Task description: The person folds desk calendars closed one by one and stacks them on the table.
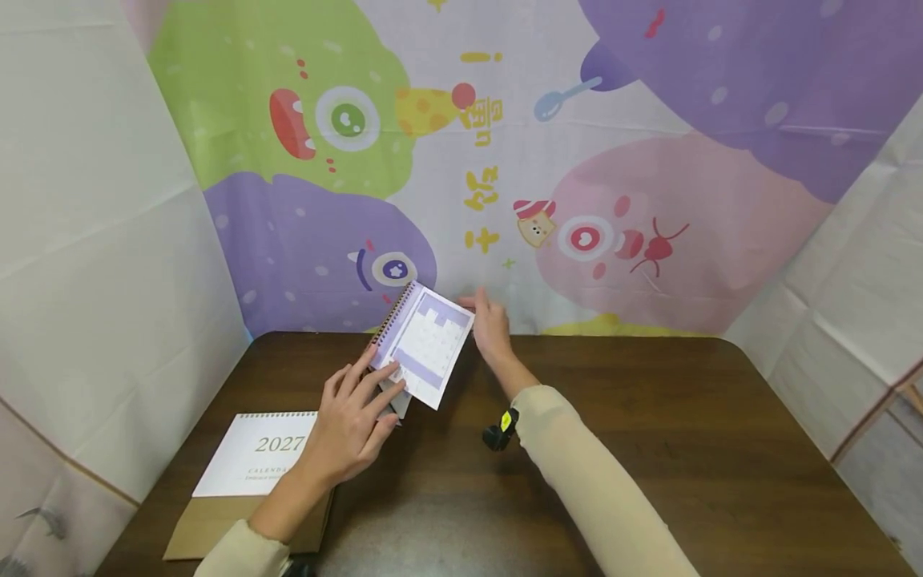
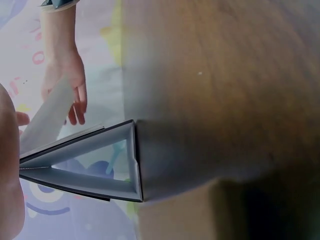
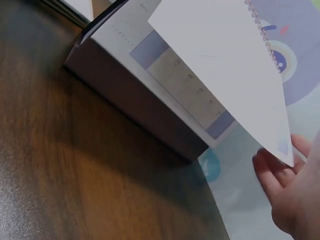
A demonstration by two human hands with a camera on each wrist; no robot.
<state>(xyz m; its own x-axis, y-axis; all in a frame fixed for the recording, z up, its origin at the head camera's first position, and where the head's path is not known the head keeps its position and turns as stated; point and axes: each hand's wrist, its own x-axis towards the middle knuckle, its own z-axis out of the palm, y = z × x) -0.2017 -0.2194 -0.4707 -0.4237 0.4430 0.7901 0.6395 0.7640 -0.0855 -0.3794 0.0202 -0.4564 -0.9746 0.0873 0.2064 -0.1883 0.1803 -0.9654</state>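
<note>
Behind the purple calendar (image 1: 425,344) hangs a cartoon-printed backdrop (image 1: 497,184), close enough that it likely leaves little room on that side. The dark worktop (image 1: 649,449) stretches around the calendar, mostly to its right and nearer the person. A second calendar (image 1: 238,457), marked 2027, sits apart, to the purple calendar's near left; it seems out of the way. One page (image 3: 225,65) slants off the purple calendar's printed sheet (image 3: 175,85), so the step in hand looks like turning a page. The left hand (image 1: 349,425) has its fingers spread against the calendar's near left side, seemingly steadying it; the right hand (image 1: 493,328), fingers loose and apart, meets the page's free corner. The next move seems to call for guiding that corner over the calendar's coil (image 1: 392,314), with the left hand clear of it.
</note>
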